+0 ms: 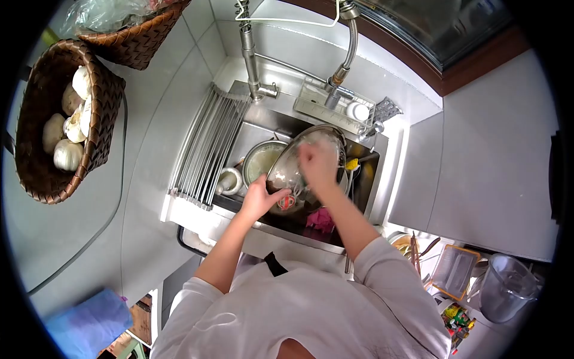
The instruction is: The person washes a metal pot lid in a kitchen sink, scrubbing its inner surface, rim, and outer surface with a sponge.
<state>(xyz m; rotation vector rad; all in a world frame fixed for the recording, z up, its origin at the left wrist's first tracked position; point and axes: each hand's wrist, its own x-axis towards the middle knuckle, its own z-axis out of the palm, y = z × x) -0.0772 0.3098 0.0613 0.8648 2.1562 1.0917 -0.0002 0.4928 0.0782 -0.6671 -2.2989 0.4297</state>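
Note:
A shiny, round metal bowl (286,170) is tilted over the sink (281,122). My left hand (258,198) grips its near left rim, thumb on the inner side. My right hand (318,163), blurred by motion, is closed like a fist against the bowl's inside; I cannot tell what is in its fingers. Behind the bowl, to the left, a round pot (254,164) with cloudy liquid sits in the sink. Beside that pot lies a white, rounded piece (229,180). A pink cloth (320,220) rests near the sink's front, and a red round label (286,202) shows below my left thumb.
A roll-up drying rack (206,143) covers the sink's left side. Two taps (254,78) rise at the back, near a wire caddy (335,107). A woven basket of garlic (67,154) stands on the left counter. At lower right are a clear jug (505,287) and an orange-rimmed container (455,272).

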